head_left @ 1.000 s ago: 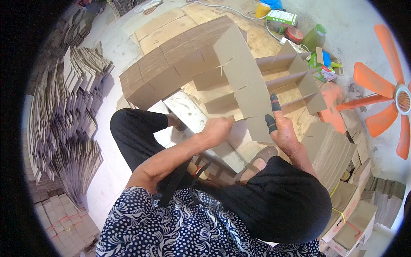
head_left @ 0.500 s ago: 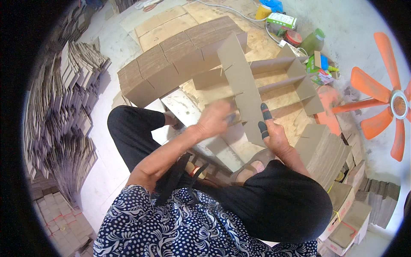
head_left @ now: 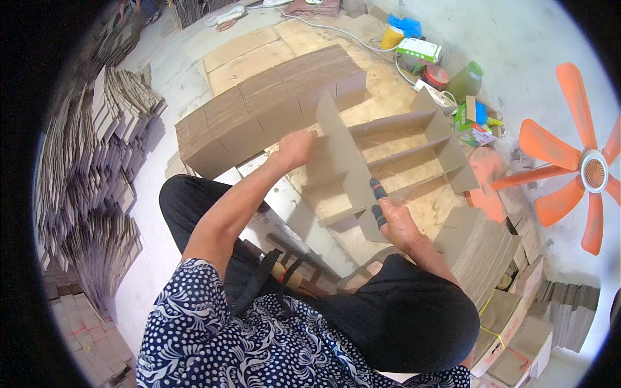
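A long slotted cardboard strip point(head_left: 352, 171) slants across the middle, standing on edge. My right hand point(head_left: 396, 223), with dark covers on two fingers, grips its near end. Cross pieces join its right side, forming an open cardboard divider grid point(head_left: 414, 150). On the strip's left side a short cardboard piece point(head_left: 333, 194) stands across it. My left hand point(head_left: 299, 149) is closed at the outer end of another short cardboard piece point(head_left: 321, 150), farther away and slightly blurred; its fingertips are hidden.
A row of stacked cardboard pieces point(head_left: 265, 97) stands beyond my left hand. More cardboard point(head_left: 479, 249) is stacked by my right knee. Piles of dividers point(head_left: 97, 174) line the left. An orange fan point(head_left: 592, 169), a green jar point(head_left: 466, 81) and a power strip point(head_left: 435, 92) are at the right.
My left hand has moved up and left, from beside the strip's middle to a short piece's outer end. The long strip and my right hand have shifted left and down in the picture.
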### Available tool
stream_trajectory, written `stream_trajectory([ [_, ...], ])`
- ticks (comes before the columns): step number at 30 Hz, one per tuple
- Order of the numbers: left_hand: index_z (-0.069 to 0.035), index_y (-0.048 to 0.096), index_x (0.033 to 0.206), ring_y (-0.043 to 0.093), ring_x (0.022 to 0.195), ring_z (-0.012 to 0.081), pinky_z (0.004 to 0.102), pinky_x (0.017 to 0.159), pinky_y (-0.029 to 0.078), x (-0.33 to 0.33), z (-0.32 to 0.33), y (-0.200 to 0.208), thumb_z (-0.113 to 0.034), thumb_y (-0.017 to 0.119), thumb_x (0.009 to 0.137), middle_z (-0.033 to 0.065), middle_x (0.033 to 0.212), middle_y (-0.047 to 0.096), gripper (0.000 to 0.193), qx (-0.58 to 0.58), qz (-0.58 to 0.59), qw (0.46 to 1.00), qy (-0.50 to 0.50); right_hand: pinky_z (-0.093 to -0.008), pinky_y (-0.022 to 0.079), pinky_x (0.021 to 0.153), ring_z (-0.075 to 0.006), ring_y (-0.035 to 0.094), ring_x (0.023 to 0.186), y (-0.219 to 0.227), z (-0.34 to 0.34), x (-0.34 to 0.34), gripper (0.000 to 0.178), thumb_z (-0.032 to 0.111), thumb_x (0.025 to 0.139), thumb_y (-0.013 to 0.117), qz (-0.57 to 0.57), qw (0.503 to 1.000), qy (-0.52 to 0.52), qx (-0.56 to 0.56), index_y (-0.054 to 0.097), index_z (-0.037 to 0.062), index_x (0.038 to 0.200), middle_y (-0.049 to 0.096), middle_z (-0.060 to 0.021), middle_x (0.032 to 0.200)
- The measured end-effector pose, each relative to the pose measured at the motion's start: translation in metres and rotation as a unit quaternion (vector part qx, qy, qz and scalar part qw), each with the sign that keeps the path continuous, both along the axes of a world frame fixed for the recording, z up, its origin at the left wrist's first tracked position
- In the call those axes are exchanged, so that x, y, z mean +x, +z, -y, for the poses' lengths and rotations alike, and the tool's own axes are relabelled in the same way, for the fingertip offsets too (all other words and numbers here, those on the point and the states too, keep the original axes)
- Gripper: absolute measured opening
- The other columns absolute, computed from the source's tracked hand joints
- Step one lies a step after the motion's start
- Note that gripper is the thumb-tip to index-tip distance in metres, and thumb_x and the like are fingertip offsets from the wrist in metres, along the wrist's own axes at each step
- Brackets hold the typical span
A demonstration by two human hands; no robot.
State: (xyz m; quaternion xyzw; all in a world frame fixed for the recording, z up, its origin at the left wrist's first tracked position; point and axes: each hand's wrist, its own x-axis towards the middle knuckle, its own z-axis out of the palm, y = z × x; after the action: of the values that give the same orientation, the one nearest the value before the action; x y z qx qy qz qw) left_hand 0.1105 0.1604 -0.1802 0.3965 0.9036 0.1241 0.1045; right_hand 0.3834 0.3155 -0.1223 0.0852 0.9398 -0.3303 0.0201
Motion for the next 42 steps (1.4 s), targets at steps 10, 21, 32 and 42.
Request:
stream_trajectory([
  [10, -0.001, 0.058, 0.086, 0.062, 0.085, 0.0395, 0.0484, 0.073, 0.048, 0.017, 0.0, 0.013, -0.005, 0.053, 0.071, 0.0239, 0.084, 0.063, 0.017, -0.006, 0.039, 0.999, -0.01, -0.0514, 0.048, 0.067, -0.0436, 0.059, 0.076, -0.015, 0.003, 0.001, 0.033, -0.002, 0.069, 0.056, 0.035, 0.996, 0.036, 0.072, 0.048, 0.0053, 0.1, 0.062, -0.0225, 0.078],
  [21, -0.001, 0.06, 0.086, 0.062, 0.084, 0.0405, 0.0492, 0.073, 0.048, 0.016, 0.009, 0.013, -0.002, 0.052, 0.071, 0.025, 0.082, 0.063, 0.017, 0.03, 0.033, 0.999, -0.003, -0.0521, 0.047, 0.068, -0.0451, 0.059, 0.078, -0.001, 0.004, -0.009, 0.023, 0.002, 0.075, 0.052, 0.069, 0.993, 0.086, 0.051, 0.049, 0.0045, 0.098, 0.061, -0.0245, 0.079],
  [32, 0.001, 0.058, 0.086, 0.062, 0.084, 0.0419, 0.0499, 0.072, 0.048, 0.016, 0.009, 0.011, -0.003, 0.053, 0.07, 0.0264, 0.083, 0.062, 0.017, 0.033, 0.036, 0.999, 0.001, -0.05, 0.048, 0.069, -0.0433, 0.059, 0.08, -0.019, 0.007, 0.004, 0.027, 0.0, 0.075, 0.052, 0.032, 0.997, 0.042, 0.049, 0.053, 0.0051, 0.101, 0.062, -0.0228, 0.082],
  [42, -0.001, 0.056, 0.085, 0.061, 0.079, 0.042, 0.0505, 0.067, 0.048, 0.02, 0.012, 0.003, 0.002, 0.05, 0.069, 0.0238, 0.08, 0.063, 0.018, 0.038, 0.03, 0.999, -0.022, -0.0524, 0.047, 0.073, -0.0444, 0.059, 0.086, -0.047, 0.012, -0.002, 0.023, 0.0, 0.08, 0.046, 0.134, 0.986, 0.07, 0.068, 0.047, 0.0019, 0.103, 0.06, -0.028, 0.085],
])
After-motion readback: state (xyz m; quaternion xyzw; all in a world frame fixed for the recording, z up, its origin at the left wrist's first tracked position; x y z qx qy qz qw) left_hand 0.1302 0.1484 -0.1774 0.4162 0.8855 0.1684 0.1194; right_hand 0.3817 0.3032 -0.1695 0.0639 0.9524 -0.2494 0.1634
